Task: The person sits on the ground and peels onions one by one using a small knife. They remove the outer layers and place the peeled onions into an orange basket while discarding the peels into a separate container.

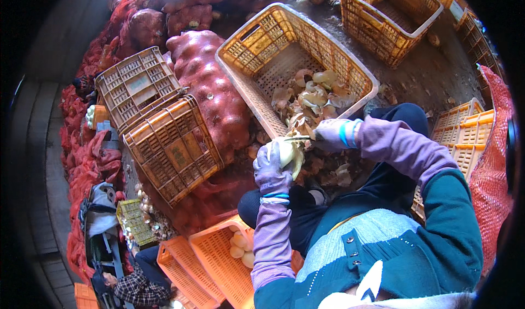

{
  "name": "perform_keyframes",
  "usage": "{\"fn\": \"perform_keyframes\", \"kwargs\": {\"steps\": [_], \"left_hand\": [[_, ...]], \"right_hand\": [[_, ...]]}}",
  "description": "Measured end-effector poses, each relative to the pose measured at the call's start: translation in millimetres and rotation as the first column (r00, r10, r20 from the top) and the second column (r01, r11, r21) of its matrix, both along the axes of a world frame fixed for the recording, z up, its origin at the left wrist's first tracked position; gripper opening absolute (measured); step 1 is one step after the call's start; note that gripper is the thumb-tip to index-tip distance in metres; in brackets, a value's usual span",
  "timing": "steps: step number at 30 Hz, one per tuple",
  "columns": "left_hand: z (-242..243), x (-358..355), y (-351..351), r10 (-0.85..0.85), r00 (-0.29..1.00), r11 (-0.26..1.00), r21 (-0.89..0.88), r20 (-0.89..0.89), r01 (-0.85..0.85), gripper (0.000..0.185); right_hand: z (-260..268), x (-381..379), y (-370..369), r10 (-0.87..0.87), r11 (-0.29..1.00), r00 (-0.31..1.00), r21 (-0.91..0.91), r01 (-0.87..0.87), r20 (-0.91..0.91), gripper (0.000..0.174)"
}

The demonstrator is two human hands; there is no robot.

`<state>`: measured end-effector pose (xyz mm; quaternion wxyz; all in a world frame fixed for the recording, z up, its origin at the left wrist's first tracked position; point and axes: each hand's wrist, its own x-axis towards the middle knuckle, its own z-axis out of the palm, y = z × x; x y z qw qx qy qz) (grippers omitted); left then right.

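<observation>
My left hand (272, 167), in a grey-purple glove, grips a pale onion (288, 155) with loose skin hanging from its side. My right hand (334, 134), also gloved, holds a knife whose narrow blade (298, 138) lies across the top of the onion. Most of the knife's handle is hidden in my right fist. Just beyond both hands stands a large orange-brown plastic crate (246, 83), with a heap of papery onion skins (318, 93) at its near end. More dry skins (336, 173) litter the floor below my hands.
Red mesh sacks of onions (205, 71) lie left of the crate. Stacked brown crates (172, 151) lean there. Near my left arm, an orange crate (217, 253) holds peeled onions (240, 245). Another crate (387, 34) stands far right. A person (141, 284) is at lower left.
</observation>
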<state>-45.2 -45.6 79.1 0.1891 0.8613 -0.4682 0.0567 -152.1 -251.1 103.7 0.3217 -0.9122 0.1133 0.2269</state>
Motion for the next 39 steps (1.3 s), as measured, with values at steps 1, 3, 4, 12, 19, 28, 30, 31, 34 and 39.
{"fn": "perform_keyframes", "kwargs": {"steps": [1, 3, 4, 12, 19, 28, 30, 31, 34, 39], "left_hand": [[-2, 1, 2, -0.011, 1.0, 1.0, -0.012, -0.006, 0.011, 0.07], [1, 0, 3, -0.051, 0.998, 0.999, 0.015, 0.041, 0.051, 0.069], [3, -1, 2, -0.076, 0.995, 0.997, 0.027, 0.065, 0.074, 0.069], [-4, -1, 3, -0.108, 0.989, 0.993, 0.057, 0.1, 0.102, 0.072], [-5, -1, 5, -0.092, 0.989, 0.993, 0.088, 0.113, 0.083, 0.066], [-3, -6, 2, -0.128, 0.971, 0.992, 0.017, 0.2, 0.127, 0.057], [-4, -5, 5, -0.117, 0.986, 0.993, -0.002, 0.117, 0.118, 0.06], [-5, -3, 7, -0.107, 0.991, 0.994, -0.011, 0.076, 0.108, 0.061], [2, 0, 7, 0.039, 0.986, 0.996, 0.083, -0.16, -0.025, 0.067], [0, 6, 6, 0.115, 0.866, 0.993, 0.051, -0.486, -0.104, 0.066]], "right_hand": [[1, -3, 1, 0.03, 0.998, 0.999, -0.051, -0.028, 0.028, 0.022], [13, -4, 0, 0.063, 0.994, 0.998, -0.092, -0.06, 0.032, 0.018], [19, -2, 1, 0.076, 0.991, 0.997, -0.115, -0.071, 0.033, 0.017], [50, 24, -4, 0.338, 0.909, 0.941, -0.266, -0.321, 0.019, 0.019], [19, 62, -8, 0.304, 0.931, 0.951, -0.194, -0.311, -0.064, 0.022], [-24, 70, -16, 0.301, 0.935, 0.948, -0.161, -0.315, -0.108, 0.021], [-51, 70, -18, 0.338, 0.918, 0.937, -0.189, -0.349, -0.088, 0.021], [-53, 68, -16, 0.313, 0.93, 0.945, -0.169, -0.325, -0.095, 0.021], [-43, 58, -8, 0.194, 0.974, 0.972, -0.091, -0.207, -0.135, 0.023], [-6, 43, 3, 0.038, 0.999, 0.992, -0.024, -0.041, -0.124, 0.026]]}}
